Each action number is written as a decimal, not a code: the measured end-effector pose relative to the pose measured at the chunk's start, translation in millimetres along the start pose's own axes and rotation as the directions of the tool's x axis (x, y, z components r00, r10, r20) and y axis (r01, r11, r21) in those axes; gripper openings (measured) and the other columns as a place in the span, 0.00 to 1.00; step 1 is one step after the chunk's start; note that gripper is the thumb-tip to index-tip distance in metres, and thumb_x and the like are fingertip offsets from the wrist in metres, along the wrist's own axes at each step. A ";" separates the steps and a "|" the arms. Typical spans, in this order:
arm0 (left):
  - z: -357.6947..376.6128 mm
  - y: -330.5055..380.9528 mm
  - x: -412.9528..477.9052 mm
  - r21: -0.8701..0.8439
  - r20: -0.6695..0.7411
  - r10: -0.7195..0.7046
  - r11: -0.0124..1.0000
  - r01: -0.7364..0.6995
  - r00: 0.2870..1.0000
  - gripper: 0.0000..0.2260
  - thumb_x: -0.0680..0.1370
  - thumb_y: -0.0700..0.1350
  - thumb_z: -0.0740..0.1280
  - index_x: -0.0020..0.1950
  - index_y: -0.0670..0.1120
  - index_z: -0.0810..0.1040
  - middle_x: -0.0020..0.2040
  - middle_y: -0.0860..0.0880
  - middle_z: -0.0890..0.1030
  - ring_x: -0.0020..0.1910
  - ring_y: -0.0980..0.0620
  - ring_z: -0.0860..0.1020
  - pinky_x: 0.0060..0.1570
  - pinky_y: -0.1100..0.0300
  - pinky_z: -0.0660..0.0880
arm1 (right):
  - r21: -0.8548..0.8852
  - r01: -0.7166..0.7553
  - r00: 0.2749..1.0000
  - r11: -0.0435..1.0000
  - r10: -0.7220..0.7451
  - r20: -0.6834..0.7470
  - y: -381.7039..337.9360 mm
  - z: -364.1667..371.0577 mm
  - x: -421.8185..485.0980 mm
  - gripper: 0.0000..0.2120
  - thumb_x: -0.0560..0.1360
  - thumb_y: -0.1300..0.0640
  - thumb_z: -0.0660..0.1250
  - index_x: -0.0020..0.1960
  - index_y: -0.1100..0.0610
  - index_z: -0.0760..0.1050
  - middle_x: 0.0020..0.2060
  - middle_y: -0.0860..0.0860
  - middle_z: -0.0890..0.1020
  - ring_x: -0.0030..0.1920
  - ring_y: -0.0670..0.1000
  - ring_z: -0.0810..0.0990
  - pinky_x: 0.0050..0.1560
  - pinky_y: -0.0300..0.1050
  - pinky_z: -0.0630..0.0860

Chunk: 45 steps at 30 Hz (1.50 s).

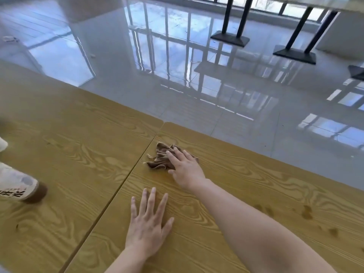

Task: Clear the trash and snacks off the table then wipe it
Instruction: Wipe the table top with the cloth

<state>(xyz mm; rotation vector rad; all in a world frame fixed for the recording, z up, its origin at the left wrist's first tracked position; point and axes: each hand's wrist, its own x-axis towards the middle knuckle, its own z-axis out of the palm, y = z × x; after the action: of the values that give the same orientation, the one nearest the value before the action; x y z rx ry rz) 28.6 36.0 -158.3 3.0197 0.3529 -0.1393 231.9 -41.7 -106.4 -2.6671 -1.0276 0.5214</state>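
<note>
A crumpled brown cloth [160,157] lies on the wooden table [246,186] just right of the seam between two tabletops. My right hand [185,168] presses flat on the cloth's right part with straight fingers. Nearer to me, my left hand [147,223] rests flat on the bare wood with its fingers spread. A white cup with black print and brown drink at its base [23,189] lies tilted at the left edge, partly cut off by the frame.
Dark stains [307,212] mark the wood at the right. The table's far edge runs diagonally, with glossy grey floor beyond. Black table legs on flat bases [230,38] stand far off at the back.
</note>
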 end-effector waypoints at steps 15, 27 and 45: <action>5.3 -4.9 -2.6 -0.117 -0.063 0.046 0.992 -0.053 0.997 0.29 0.78 0.62 0.51 0.75 0.49 0.66 0.76 0.41 0.62 0.78 0.42 0.53 0.71 0.31 0.52 | 0.099 -0.339 0.940 0.935 0.342 -0.014 22.8 12.8 -172.3 0.18 0.68 0.44 0.62 0.57 0.43 0.74 0.46 0.49 0.69 0.46 0.54 0.73 0.45 0.45 0.70; 17.4 71.8 -4.6 -0.102 -0.056 0.117 0.987 -0.122 0.992 0.27 0.78 0.60 0.52 0.76 0.53 0.62 0.79 0.44 0.58 0.78 0.42 0.48 0.72 0.33 0.46 | -0.060 -0.061 0.987 0.996 0.051 -0.155 76.5 71.4 -260.8 0.27 0.82 0.40 0.52 0.78 0.49 0.59 0.79 0.44 0.54 0.79 0.48 0.43 0.75 0.52 0.50; 24.4 141.3 -11.9 0.001 -0.023 0.139 0.990 -0.139 0.990 0.32 0.78 0.66 0.51 0.79 0.53 0.55 0.80 0.41 0.51 0.78 0.42 0.45 0.72 0.32 0.47 | 0.098 -0.492 0.812 0.865 0.496 -0.306 182.5 48.1 -279.2 0.28 0.82 0.42 0.54 0.79 0.49 0.57 0.79 0.46 0.52 0.79 0.49 0.45 0.78 0.49 0.45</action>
<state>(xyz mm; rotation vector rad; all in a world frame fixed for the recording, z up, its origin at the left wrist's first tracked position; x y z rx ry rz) 48.1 -106.2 -169.1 3.0346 0.1425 -0.0941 128.9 -360.3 -144.6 -2.8684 -0.2248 0.1575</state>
